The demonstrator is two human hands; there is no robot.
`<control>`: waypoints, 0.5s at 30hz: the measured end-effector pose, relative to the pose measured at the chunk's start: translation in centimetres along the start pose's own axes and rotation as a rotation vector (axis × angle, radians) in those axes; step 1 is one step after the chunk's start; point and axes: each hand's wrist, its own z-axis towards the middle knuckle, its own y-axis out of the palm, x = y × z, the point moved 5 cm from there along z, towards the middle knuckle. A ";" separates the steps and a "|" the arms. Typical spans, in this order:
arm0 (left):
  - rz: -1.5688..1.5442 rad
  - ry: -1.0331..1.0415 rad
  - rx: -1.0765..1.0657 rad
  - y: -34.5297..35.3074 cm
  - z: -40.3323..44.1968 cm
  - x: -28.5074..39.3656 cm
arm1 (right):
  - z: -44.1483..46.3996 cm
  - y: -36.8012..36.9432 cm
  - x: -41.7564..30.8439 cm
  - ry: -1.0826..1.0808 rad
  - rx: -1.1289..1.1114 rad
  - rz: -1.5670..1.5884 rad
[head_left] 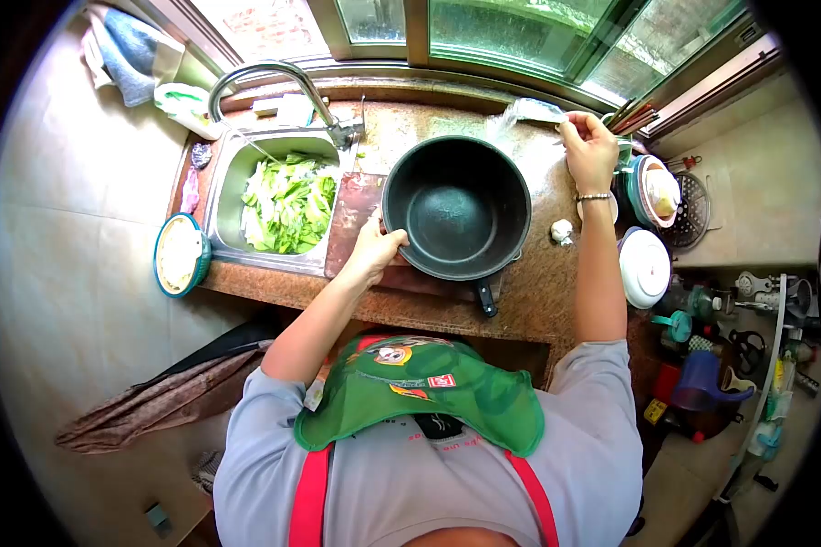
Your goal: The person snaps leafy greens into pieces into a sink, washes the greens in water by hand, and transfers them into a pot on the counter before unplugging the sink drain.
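A deep black pot point(456, 205) with a dark handle stands on a reddish-brown cutting board point(351, 214) on the counter. My left hand point(374, 248) grips its left rim, thumb over the edge. Inside, the pot shows only its dark bottom and walls. At the back right, my right hand point(591, 150) is raised near the window ledge, fingertips pinched together at the end of a clear plastic bag point(536, 111). A garlic bulb point(562, 232) lies on the counter below that hand, left of the wrist.
Leafy greens point(287, 205) fill the sink point(223, 219) under a curved faucet point(269, 68). A teal basket point(201, 260) sits at the counter's left edge. To the right are stacked bowls point(652, 196), a white lidded bowl point(645, 267), a strainer point(693, 214) and chopsticks point(631, 117).
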 end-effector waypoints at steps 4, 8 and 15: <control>-0.005 -0.097 0.006 0.5 0.4 -0.6 | -1.2 0.4 -2.1 -0.001 -0.076 0.104; 0.036 -0.147 -0.028 0.1 1.1 -0.6 | -2.9 2.5 -4.6 0.019 -0.191 0.238; 0.335 0.398 0.320 -6.2 -1.4 2.9 | -7.5 8.9 -9.8 -0.035 -0.419 0.273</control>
